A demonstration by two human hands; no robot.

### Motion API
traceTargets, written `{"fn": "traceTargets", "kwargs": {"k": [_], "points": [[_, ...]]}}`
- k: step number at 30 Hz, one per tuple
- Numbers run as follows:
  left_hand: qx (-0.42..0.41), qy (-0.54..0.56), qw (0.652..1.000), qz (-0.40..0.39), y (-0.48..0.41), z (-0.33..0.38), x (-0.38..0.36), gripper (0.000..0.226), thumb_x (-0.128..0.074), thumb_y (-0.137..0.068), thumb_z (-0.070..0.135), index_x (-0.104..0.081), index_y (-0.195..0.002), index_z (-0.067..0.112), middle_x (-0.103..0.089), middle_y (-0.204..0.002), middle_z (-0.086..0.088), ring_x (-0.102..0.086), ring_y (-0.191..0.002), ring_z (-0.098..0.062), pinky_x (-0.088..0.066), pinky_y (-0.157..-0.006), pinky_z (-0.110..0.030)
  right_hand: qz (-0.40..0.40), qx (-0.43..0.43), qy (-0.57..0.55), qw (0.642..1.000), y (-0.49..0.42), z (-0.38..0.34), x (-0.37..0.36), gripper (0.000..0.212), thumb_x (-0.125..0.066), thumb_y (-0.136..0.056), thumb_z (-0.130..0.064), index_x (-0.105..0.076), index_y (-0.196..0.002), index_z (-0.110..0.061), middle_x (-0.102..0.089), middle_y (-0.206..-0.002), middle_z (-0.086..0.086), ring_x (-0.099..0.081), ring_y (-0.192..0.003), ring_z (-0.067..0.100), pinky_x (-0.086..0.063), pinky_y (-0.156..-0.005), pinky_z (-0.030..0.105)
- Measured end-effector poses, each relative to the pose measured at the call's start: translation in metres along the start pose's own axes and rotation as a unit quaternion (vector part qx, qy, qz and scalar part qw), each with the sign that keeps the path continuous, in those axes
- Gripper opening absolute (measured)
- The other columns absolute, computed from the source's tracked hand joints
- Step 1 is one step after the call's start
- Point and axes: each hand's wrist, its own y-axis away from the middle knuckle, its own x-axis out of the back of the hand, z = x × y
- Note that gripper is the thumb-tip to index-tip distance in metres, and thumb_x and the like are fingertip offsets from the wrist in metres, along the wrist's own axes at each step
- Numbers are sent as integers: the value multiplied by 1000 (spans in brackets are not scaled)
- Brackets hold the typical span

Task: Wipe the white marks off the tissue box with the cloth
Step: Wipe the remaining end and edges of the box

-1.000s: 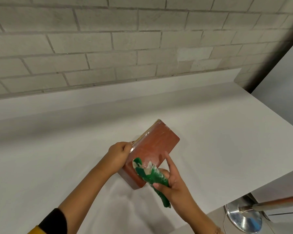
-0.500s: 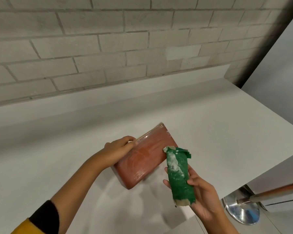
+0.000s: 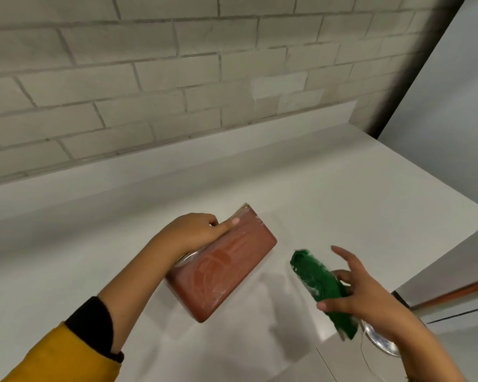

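— Two hands busy: left hand (image 3: 193, 232) grips the tissue box (image 3: 226, 268) by its far edge, tilted over the counter (image 3: 342, 202); right hand (image 3: 362, 293) pinches the green cloth (image 3: 320, 288), right of the box, not touching it.
— Faint white streaks (image 3: 213, 260) show on the box's face. I'd fold a clean patch outward, rub along them, and keep the box braced.

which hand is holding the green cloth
The right hand: it holds the green cloth off to the side, clear of the tissue box. The left hand grips the box instead.
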Motion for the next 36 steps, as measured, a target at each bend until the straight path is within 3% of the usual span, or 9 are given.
{"fn": "traceTargets", "kwargs": {"k": [2,6,12,15,19,24,29,31,36], "points": [[10,-16,1000,-10,-7,3,1,90,-21,-58,95,-65,-97,27,-62,-87,13,-57,-81,-7,-41,-62,-27,67,3,-1,998,-4,-1,2,91,-89,-56,-6,-35,-121,-39,-68,-102,7,-70,-81,27,-59,-70,43],[39,-22,998,-53,-19,11,-5,70,-43,-62,84,-64,-83,20,-67,-84,4,-63,-75,-12,-47,-62,-28,200,54,-23,978,-13,-2,-4,57,-90,-56,-12,-49,-92,-29,-71,-90,9,-66,-55,20,-44,-34,22],[28,3,998,-64,-27,17,-15,77,-28,-77,82,-62,-101,17,-65,-103,-2,-61,-90,-19,-47,-78,-32,276,124,-72,950,-12,-6,-1,21,-86,-62,-13,-68,-68,-23,-66,-66,6,-57,-45,7,-45,-36,16],[9,11,998,-59,-24,18,-16,64,-28,-82,76,-59,-91,21,-63,-95,0,-59,-86,-17,-44,-73,-30,288,147,-47,945,-8,-9,2,21,-85,-64,-14,-71,-65,-30,-61,-57,3,-51,-42,2,-43,-35,14],[-21,79,996,-48,-11,9,-7,50,-36,-80,76,-60,-84,32,-64,-89,9,-61,-83,-9,-43,-70,-26,285,177,-48,941,-4,-15,1,21,-82,-65,-18,-73,-64,-37,-68,-61,-12,-58,-48,2,-43,-33,16],[-97,237,963,-84,21,-11,12,39,-46,-71,74,-64,-96,50,-70,-97,18,-66,-89,2,-51,-80,-22,266,170,-132,940,-9,-27,3,29,-85,-56,-19,-60,-69,-23,-67,-56,-1,-60,-44,9,-42,-32,19],[-161,325,925,-110,38,-33,9,70,-59,-61,79,-65,-114,33,-64,-120,-9,-64,-109,-20,-49,-97,-38,154,165,-197,954,-8,-42,3,25,-79,-62,-2,-60,-63,-17,-69,-54,5,-65,-44,19,-43,-34,17],[-182,342,916,-104,42,-38,7,70,-61,-64,76,-65,-116,30,-60,-124,-15,-61,-114,-24,-46,-100,-42,116,170,-169,964,-5,-49,2,19,-78,-62,0,-67,-65,-15,-72,-61,8,-68,-52,22,-52,-42,22],[-196,352,910,-96,48,-51,3,71,-66,-66,70,-59,-126,32,-58,-125,10,-55,-121,-12,-44,-100,-28,131,218,-23,967,-1,-59,-8,23,-70,-78,7,-68,-72,-15,-71,-67,-2,-64,-56,11,-51,-47,18]]}}
